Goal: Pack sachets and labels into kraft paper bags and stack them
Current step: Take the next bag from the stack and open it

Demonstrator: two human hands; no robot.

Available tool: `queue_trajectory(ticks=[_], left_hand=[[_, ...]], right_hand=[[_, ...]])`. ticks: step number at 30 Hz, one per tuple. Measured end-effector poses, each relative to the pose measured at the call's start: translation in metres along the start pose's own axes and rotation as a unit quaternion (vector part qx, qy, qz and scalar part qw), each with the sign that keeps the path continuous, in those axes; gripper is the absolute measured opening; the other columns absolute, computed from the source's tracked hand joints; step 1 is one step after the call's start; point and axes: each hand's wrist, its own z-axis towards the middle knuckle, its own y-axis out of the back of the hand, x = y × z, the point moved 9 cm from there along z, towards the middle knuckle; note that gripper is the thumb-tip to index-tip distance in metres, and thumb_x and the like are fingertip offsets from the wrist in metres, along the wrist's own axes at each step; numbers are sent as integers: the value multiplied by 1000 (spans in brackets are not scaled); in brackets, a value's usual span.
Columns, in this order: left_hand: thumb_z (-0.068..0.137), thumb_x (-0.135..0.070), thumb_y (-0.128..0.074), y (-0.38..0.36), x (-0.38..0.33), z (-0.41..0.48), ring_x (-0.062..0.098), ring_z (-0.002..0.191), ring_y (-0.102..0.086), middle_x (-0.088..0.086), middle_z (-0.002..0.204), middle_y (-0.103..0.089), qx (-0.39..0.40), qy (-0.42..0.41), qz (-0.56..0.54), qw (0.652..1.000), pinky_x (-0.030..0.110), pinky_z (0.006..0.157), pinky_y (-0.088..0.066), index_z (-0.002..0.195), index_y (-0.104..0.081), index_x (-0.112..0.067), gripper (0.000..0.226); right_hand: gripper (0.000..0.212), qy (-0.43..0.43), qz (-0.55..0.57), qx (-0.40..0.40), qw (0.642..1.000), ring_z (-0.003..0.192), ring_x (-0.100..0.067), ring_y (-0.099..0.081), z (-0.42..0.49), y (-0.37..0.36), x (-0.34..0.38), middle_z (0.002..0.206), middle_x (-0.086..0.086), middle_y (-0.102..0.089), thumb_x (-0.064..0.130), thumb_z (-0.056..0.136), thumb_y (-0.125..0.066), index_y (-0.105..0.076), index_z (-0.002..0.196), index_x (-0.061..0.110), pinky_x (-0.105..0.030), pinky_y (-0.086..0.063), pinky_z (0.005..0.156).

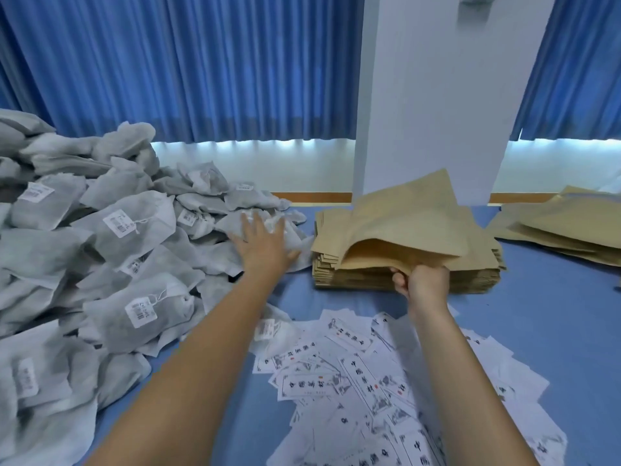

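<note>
Looking down, we see our left hand (260,242) at centre frame, fingers straight and spread over the right edge of the grey sachet heap (100,247) that fills the left side. Just right of centre, our right hand (425,280) grips the near edge of a kraft paper bag (403,216), its far end curling up off the stack of bags (477,274). Printed labels (369,381) lie scattered at lower right on the blue table (554,314).
</note>
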Motion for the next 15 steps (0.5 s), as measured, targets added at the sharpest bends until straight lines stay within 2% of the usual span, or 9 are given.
queue_trajectory(ticks=[1, 3, 6, 8, 11, 13, 15], left_hand=[[82, -76, -39, -10, 17, 9, 45, 142, 6, 18, 158, 5, 35, 23, 39, 998, 68, 105, -12, 150, -7, -38, 84], [77, -77, -46, -34, 40, 19, 51, 139, 7, 19, 156, 14, 100, 51, -6, 994, 72, 101, -16, 149, -3, -43, 90], [77, -62, -61, -58, 46, 22, 50, 132, -21, 20, 151, -6, 116, 51, -99, 987, 62, 103, -31, 144, -25, -40, 80], [80, -49, -65, -63, 39, 17, 48, 121, -36, 20, 145, -15, 80, 44, -133, 987, 51, 98, -38, 138, -37, -34, 66], [82, -31, -63, -51, 28, 0, 45, 110, -46, 20, 138, -27, -20, 58, -171, 983, 44, 85, -42, 123, -46, -26, 45], [79, -29, -67, -32, 19, -14, 40, 103, -50, 18, 127, -36, -107, 51, -188, 975, 41, 75, -44, 116, -51, -24, 41], [73, -34, -74, -11, 10, -33, 32, 99, -50, 13, 121, -40, -174, 26, -250, 952, 36, 70, -44, 114, -55, -26, 47]], right_hand=[[34, -2, -6, 2, 1000, 37, -15, -36, 4, -2, -5, 63, -17, -54, -15, 82, -18, -49, 88, 0, -16, -24, 36], [34, -14, -9, 3, 1000, 36, -15, -36, 10, -2, -14, 61, -16, -55, -16, 82, -19, -51, 86, -2, -15, -24, 35], [31, -28, 2, 1, 1000, 36, -14, -37, 14, 1, -19, 61, -15, -56, -15, 84, -24, -51, 81, -3, -16, -25, 34], [29, -28, 6, -2, 1000, 38, -15, -38, 15, 3, -18, 59, -14, -56, -13, 87, -27, -50, 74, -2, -17, -25, 35], [30, -25, 14, 4, 1000, 40, -15, -39, 12, 2, -15, 61, -14, -56, -12, 89, -28, -49, 72, 1, -19, -25, 36], [29, -28, 17, 8, 999, 42, -16, -39, 9, 1, -14, 62, -15, -55, -12, 89, -28, -49, 73, 1, -18, -24, 35], [30, -28, 21, 12, 999, 42, -17, -39, 6, -1, -14, 63, -16, -55, -12, 88, -27, -49, 73, 0, -18, -25, 35]])
